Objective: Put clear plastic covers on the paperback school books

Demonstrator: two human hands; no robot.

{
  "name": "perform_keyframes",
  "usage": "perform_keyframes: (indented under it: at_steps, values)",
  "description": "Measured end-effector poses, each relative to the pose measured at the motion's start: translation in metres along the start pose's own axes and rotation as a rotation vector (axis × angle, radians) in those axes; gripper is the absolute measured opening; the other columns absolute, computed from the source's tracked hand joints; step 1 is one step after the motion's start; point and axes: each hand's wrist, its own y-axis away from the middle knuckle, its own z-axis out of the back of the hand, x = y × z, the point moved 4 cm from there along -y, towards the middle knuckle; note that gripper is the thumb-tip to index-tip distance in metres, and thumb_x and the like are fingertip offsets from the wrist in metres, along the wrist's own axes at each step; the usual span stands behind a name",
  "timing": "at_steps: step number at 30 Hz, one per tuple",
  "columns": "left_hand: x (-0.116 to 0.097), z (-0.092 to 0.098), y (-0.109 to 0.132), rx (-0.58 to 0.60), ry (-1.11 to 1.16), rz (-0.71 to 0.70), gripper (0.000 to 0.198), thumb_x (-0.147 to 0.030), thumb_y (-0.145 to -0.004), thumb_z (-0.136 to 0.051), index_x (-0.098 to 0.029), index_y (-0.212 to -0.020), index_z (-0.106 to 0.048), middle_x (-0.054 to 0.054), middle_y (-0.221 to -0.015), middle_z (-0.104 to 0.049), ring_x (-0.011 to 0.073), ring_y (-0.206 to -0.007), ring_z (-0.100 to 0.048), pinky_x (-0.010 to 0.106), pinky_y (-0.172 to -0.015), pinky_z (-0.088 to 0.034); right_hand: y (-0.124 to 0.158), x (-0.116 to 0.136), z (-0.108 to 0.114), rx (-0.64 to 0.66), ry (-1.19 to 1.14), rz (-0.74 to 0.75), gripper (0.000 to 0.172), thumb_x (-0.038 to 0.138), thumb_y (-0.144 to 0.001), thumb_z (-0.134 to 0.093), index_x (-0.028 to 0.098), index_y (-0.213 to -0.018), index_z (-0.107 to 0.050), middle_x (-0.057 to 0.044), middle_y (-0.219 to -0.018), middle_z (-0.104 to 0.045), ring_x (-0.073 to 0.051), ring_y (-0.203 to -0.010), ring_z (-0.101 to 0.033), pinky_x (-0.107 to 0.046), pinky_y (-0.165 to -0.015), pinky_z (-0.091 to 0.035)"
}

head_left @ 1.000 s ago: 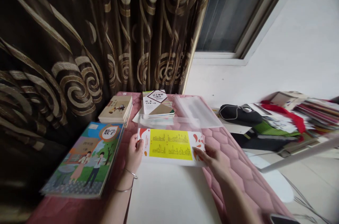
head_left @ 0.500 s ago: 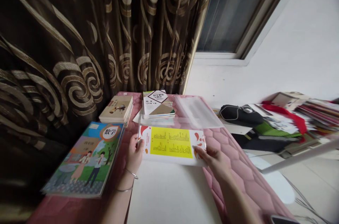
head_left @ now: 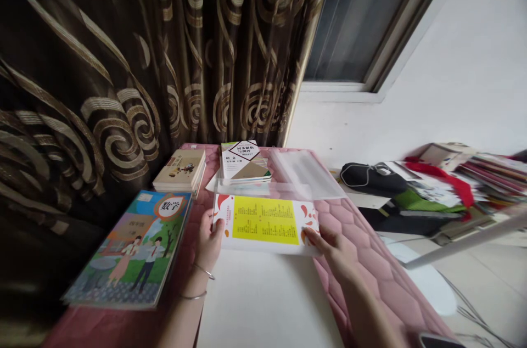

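A yellow-and-white printed flap (head_left: 265, 222) folds up from a large white sheet (head_left: 263, 298) lying on the pink quilted table (head_left: 362, 260). My left hand (head_left: 208, 241) pinches the flap's left edge, thumb on top. My right hand (head_left: 335, 249) grips its right lower corner with fingers closed. A clear plastic sleeve (head_left: 263, 190) sits just behind the flap.
A colourful textbook (head_left: 132, 249) lies at the left. Two more books (head_left: 181, 169) (head_left: 245, 160) and another clear plastic cover (head_left: 307, 172) rest at the back by the dark patterned curtain (head_left: 123, 62). A black pouch (head_left: 373, 177) and piled books clutter the right side.
The flap has shifted very slightly upward between my hands; otherwise both hands keep the same hold.
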Motion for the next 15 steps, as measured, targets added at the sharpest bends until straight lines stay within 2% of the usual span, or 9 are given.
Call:
perform_keyframes:
  at_steps: [3,11,15]
  values:
    - [-0.002,0.0,0.0,-0.011,-0.02,-0.021,0.036,-0.041,-0.072,-0.068,-0.018,-0.096,-0.054,0.004,-0.087,-0.068,0.0167,-0.076,-0.066,0.024,-0.058,-0.051,-0.001,-0.001,-0.001,0.013,-0.045,0.002,0.037,0.054,-0.061,-0.077,0.022,-0.079,-0.072,-0.006,-0.082,-0.075,-0.029,-0.075,-0.07,-0.037,-0.066,-0.058]
    - [-0.006,0.001,0.001,-0.02,-0.043,-0.053,0.037,-0.043,-0.072,-0.068,-0.018,-0.094,-0.054,0.004,-0.085,-0.068,0.0167,-0.074,-0.065,0.024,-0.059,-0.051,-0.006,-0.008,0.004,-0.031,0.036,-0.005,0.037,0.055,-0.062,-0.076,0.022,-0.079,-0.073,-0.008,-0.079,-0.075,-0.033,-0.08,-0.07,-0.04,-0.069,-0.058]
    - [-0.003,0.001,0.001,-0.014,-0.053,-0.055,0.036,-0.043,-0.073,-0.067,-0.018,-0.095,-0.053,0.005,-0.087,-0.068,0.0165,-0.075,-0.065,0.025,-0.061,-0.051,-0.009,-0.01,0.004,0.007,0.05,-0.005,0.041,0.057,-0.06,-0.076,0.022,-0.08,-0.073,-0.009,-0.08,-0.075,-0.031,-0.078,-0.069,-0.04,-0.068,-0.058]
